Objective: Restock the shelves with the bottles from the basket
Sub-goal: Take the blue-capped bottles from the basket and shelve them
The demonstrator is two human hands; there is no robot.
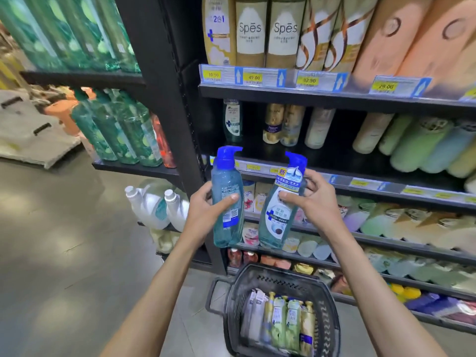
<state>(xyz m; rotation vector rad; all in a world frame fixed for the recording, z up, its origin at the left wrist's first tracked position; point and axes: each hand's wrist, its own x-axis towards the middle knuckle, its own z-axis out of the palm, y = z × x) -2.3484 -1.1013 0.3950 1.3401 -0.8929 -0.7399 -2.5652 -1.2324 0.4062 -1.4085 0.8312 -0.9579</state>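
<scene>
Left hand (206, 203): fingers and thumb wrapped round the left bottle (226, 176), back label facing the camera, blue pump on top.
Right hand (313, 199): gripping the right bottle (279, 222) just below its neck, front label showing, bottle slightly tilted.
Both bottles: held up side by side, not touching, in front of the shelves (334, 97).
Basket (332, 328): down on the floor below the hands, spare bottles (286, 320) packed inside.
Shelf edges: yellow price tags (253, 78) all along.

Two pump bottles, one (227, 199) left of the other (279, 204), are held side by side before the shelves (334, 163), above the basket (329, 320) of bottles (283, 323) on the floor (64, 253).
</scene>
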